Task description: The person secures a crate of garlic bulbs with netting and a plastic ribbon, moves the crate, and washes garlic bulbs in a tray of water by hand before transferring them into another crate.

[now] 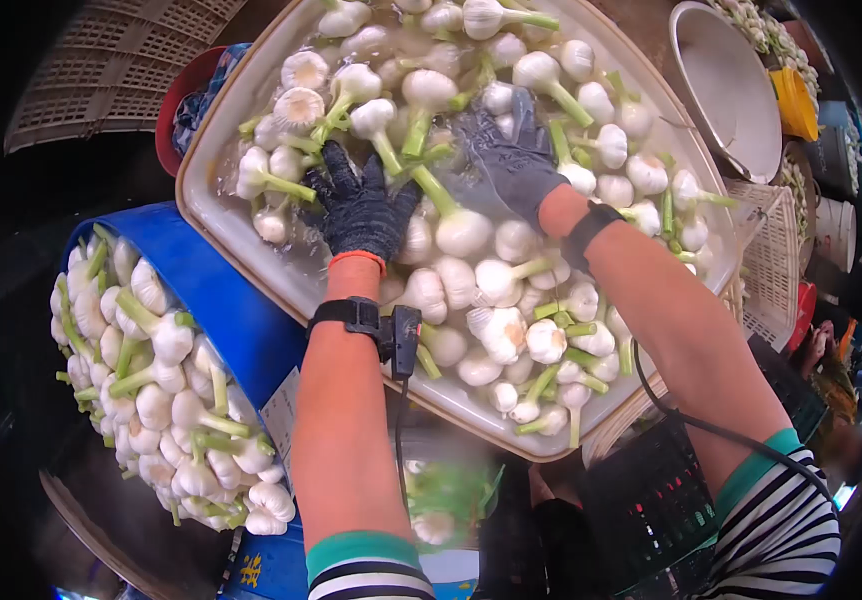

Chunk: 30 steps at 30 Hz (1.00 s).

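A white tub [201, 180] of water holds many garlic bulbs [463, 232] with short green stems. In a dark knitted glove, my left hand [364, 208] lies palm down at the tub's left side, fingers spread, against bulbs and stems. My right hand [516, 165], in a grey glove, reaches into the water near the middle, its fingers apart among the bulbs. Splashing water partly blurs those fingertips. Neither hand visibly grasps a bulb. Bands circle both of my wrists, and the left one carries a small black device [405, 342] with a cable.
At the left, a tilted blue bucket [206, 275] is heaped with garlic. A round white basin [726, 85] and a cream plastic basket [773, 260] stand at the right. Dark crates [651, 510] sit below the tub. Another person's hand [816, 345] shows at the far right.
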Available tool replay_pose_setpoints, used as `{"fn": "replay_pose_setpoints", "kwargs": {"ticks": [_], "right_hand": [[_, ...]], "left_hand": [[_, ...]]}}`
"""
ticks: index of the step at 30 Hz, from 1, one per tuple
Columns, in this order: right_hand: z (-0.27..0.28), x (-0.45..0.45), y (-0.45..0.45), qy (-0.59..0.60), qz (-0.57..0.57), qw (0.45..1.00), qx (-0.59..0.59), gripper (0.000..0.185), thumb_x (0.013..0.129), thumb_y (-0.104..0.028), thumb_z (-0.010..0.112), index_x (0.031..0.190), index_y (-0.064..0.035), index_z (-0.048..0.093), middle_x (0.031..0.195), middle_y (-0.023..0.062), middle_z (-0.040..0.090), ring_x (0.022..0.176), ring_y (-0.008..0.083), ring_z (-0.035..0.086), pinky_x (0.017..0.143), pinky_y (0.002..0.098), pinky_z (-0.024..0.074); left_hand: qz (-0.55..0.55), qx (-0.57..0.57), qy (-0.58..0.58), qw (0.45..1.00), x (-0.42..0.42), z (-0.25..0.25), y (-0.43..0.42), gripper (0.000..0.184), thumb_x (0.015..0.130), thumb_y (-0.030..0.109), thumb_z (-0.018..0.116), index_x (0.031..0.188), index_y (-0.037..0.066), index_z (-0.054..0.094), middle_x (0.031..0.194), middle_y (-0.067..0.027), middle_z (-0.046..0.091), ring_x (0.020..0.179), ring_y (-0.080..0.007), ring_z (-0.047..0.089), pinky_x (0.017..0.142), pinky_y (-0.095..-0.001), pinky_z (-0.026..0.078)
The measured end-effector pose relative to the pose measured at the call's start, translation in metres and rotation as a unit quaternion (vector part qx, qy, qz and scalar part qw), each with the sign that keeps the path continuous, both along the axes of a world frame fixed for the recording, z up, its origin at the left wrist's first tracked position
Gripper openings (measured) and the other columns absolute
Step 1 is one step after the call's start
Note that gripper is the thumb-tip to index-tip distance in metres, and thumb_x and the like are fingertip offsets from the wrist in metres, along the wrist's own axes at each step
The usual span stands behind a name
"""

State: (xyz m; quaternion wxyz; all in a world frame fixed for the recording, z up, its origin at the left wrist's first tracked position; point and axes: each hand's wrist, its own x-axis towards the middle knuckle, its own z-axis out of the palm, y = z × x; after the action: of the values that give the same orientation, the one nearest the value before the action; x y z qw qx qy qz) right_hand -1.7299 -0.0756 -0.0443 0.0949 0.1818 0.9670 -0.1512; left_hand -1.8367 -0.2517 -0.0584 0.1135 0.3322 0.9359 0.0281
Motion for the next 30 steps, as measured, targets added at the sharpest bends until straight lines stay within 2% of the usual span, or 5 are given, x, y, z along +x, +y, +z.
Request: {"fn": "replay_pose_setpoints", "kwargs": {"ticks": [5, 12, 20, 25, 30], "right_hand": [[-0.045, -0.002, 0.021, -0.247, 0.025, 0.958, -0.144, 0.054, 0.089, -0.046, 0.043, 0.133, -0.0154, 0.047, 0.131, 0.0171, 0.049, 0.127, 0.0394, 0.038, 0.108, 0.0437, 0.0278], [0.038, 0.051, 0.025, -0.106, 0.134, 0.921, -0.35, 0.043, 0.091, -0.04, 0.045, 0.125, -0.0155, 0.053, 0.123, 0.0169, 0.053, 0.108, 0.0325, 0.053, 0.097, 0.0392, 0.0388], [0.116, 0.193, -0.051, -0.033, 0.25, 0.962, -0.1, 0.072, 0.084, -0.047, 0.051, 0.143, -0.0126, 0.029, 0.146, 0.0147, 0.029, 0.133, 0.0453, 0.022, 0.105, 0.0554, 0.025], [0.012, 0.177, -0.064, -0.099, 0.165, 0.979, -0.061, 0.054, 0.088, -0.031, 0.046, 0.139, -0.0174, 0.037, 0.146, 0.0126, 0.028, 0.13, 0.0399, 0.031, 0.1, 0.0546, 0.0328], [0.051, 0.111, -0.036, -0.355, 0.012, 0.895, -0.271, 0.048, 0.089, -0.029, 0.045, 0.136, -0.0175, 0.042, 0.134, 0.0121, 0.048, 0.119, 0.0253, 0.049, 0.097, 0.0416, 0.0381]], "left_hand": [[-0.042, -0.005, -0.179, 0.983, -0.032, -0.04, 0.009, 0.078, 0.082, 0.053, 0.054, 0.141, 0.007, 0.031, 0.146, -0.0254, 0.021, 0.136, -0.039, 0.019, 0.112, -0.0432, 0.016], [-0.185, 0.003, -0.194, 0.964, 0.034, 0.03, -0.009, 0.067, 0.081, 0.051, 0.058, 0.132, 0.009, 0.046, 0.132, -0.024, 0.044, 0.125, -0.0386, 0.038, 0.107, -0.0426, 0.027], [-0.184, 0.05, -0.172, 0.967, 0.168, 0.108, -0.042, 0.091, 0.069, 0.065, 0.06, 0.139, 0.014, 0.035, 0.147, -0.0108, 0.025, 0.133, -0.046, 0.017, 0.095, -0.0735, 0.013], [-0.047, -0.029, -0.28, 0.958, 0.144, 0.051, -0.01, 0.094, 0.072, 0.06, 0.057, 0.145, 0.014, 0.021, 0.149, -0.0108, 0.025, 0.134, -0.04, 0.022, 0.107, -0.0553, 0.016], [-0.031, -0.149, -0.357, 0.922, 0.125, -0.056, 0.01, 0.061, 0.078, 0.053, 0.052, 0.122, 0.01, 0.057, 0.127, -0.0168, 0.053, 0.117, -0.0341, 0.051, 0.094, -0.0471, 0.042]]}}
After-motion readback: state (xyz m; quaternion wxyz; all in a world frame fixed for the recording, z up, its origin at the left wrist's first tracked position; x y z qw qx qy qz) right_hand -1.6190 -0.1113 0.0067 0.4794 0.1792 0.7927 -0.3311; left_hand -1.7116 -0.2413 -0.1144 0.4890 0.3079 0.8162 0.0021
